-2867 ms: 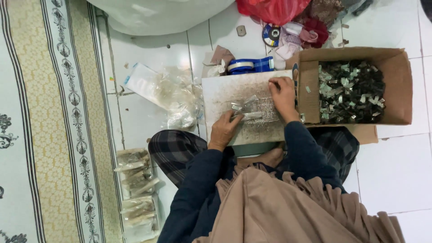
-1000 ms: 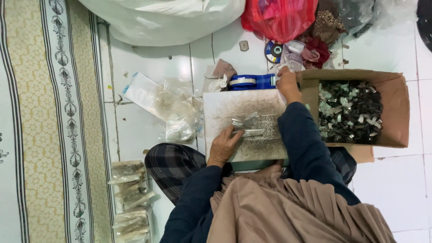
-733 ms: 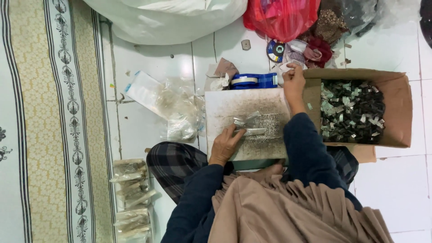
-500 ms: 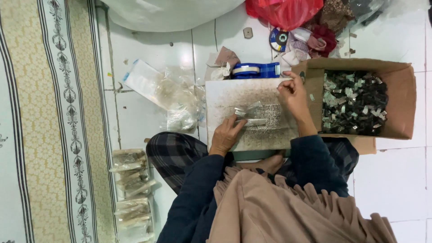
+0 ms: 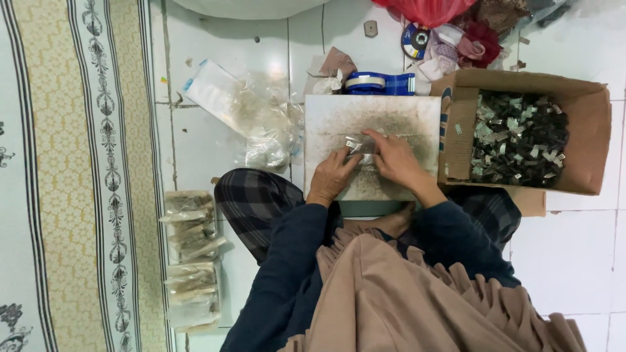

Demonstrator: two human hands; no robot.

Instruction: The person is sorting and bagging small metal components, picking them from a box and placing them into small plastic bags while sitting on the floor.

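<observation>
Your left hand [image 5: 332, 176] and right hand [image 5: 394, 160] meet in front of you, fingers curled and fingertips close together, both forearms in dark blue sleeves angled inward.

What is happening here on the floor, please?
A person sits on the tiled floor with a grey board across the lap. The left hand and the right hand meet over a few small metal pieces on the board, touching them. To the right stands an open cardboard box full of similar pieces. A blue tape dispenser lies beyond the board, clear plastic bags to the left, and filled packets beside the knee.
</observation>
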